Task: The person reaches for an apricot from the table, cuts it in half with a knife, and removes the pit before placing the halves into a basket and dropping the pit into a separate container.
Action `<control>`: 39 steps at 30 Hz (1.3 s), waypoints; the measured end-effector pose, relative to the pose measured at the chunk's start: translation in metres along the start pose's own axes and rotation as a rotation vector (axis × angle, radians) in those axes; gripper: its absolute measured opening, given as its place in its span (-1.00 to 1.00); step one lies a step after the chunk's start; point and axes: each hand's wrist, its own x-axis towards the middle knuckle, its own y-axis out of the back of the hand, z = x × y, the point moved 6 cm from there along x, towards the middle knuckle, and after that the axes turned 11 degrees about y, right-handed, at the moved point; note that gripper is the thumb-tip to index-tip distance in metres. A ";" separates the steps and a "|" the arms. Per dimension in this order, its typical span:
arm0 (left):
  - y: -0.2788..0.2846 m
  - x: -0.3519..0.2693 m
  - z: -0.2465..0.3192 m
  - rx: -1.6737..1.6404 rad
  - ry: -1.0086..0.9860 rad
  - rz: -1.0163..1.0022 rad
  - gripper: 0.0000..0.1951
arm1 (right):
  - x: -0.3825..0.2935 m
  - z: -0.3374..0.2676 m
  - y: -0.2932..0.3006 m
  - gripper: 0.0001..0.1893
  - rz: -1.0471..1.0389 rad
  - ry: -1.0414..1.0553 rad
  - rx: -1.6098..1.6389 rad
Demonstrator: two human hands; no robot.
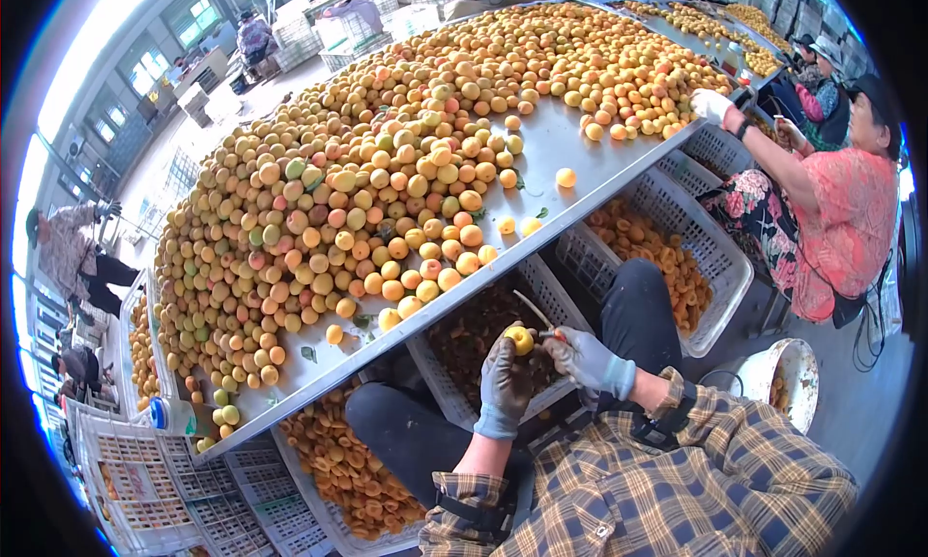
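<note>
My left hand (505,387), in a stained grey work glove, holds a yellow apricot (520,339) upright in its fingers. My right hand (583,358), gloved too, grips a small tool (557,334) close to the fruit's right side; its exact kind is hard to tell, and a thin pale curved strip (533,309) rises near it. Both hands are above a plastic crate (565,392) of dark scraps, between my knees. In front, a large heap of apricots (348,187) covers much of a metal table (547,147).
Crates of halved apricots stand at the left (348,463) and right (652,253) under the table's edge. A white bucket (794,383) is on the floor at right. A co-worker in a coral top (848,224) reaches onto the table. A blue-lidded jar (170,414) lies at the left corner.
</note>
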 end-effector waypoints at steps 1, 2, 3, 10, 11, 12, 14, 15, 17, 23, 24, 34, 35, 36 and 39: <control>-0.004 -0.001 0.002 0.007 -0.009 -0.027 -0.64 | -0.007 -0.002 -0.009 -0.66 -0.083 -0.141 0.136; -0.007 -0.002 0.004 0.015 -0.017 -0.054 -0.62 | -0.013 -0.012 -0.014 -0.68 -0.124 -0.173 0.135; -0.006 -0.001 0.004 0.011 -0.020 -0.055 -0.62 | -0.014 -0.011 -0.015 -0.68 -0.126 -0.175 0.132; 0.005 0.005 0.003 -0.111 0.038 -0.082 -0.61 | -0.016 -0.007 -0.019 -0.65 -0.152 0.115 -0.432; 0.007 0.004 0.003 -0.099 0.046 -0.078 -0.62 | -0.016 -0.004 -0.021 -0.65 -0.165 0.123 -0.427; 0.008 0.003 0.001 -0.177 0.081 -0.082 -0.62 | -0.017 -0.001 -0.021 -0.70 -0.140 0.138 -0.464; 0.006 0.003 -0.001 -0.169 0.095 -0.029 -0.61 | -0.015 -0.001 -0.020 -0.78 -0.073 0.229 -0.481; 0.000 0.002 -0.003 -0.152 0.171 0.025 -0.60 | -0.019 -0.005 -0.014 -0.81 -0.030 0.296 -0.452; -0.014 0.002 -0.009 -0.073 0.301 -0.071 -0.63 | -0.017 0.002 0.003 -0.78 0.114 0.233 -0.402; -0.023 -0.004 -0.023 0.054 0.251 -0.243 -0.52 | -0.012 -0.064 -0.002 -0.44 0.153 0.583 -0.607; -0.025 -0.005 -0.023 0.062 0.255 -0.251 -0.51 | -0.009 -0.059 -0.002 -0.44 0.077 0.541 -0.625; -0.031 -0.015 -0.018 0.330 0.237 -0.090 -0.58 | -0.010 -0.078 -0.011 -0.47 -0.039 0.558 -0.839; -0.033 -0.015 -0.019 0.328 0.235 -0.085 -0.58 | -0.010 -0.081 -0.013 -0.47 -0.063 0.563 -0.859; -0.033 -0.016 -0.015 0.365 0.225 -0.076 -0.61 | -0.009 -0.084 -0.019 -0.47 -0.090 0.577 -0.875; -0.028 -0.014 -0.016 0.388 0.181 -0.026 -0.66 | -0.012 -0.094 -0.028 -0.47 -0.159 0.668 -0.943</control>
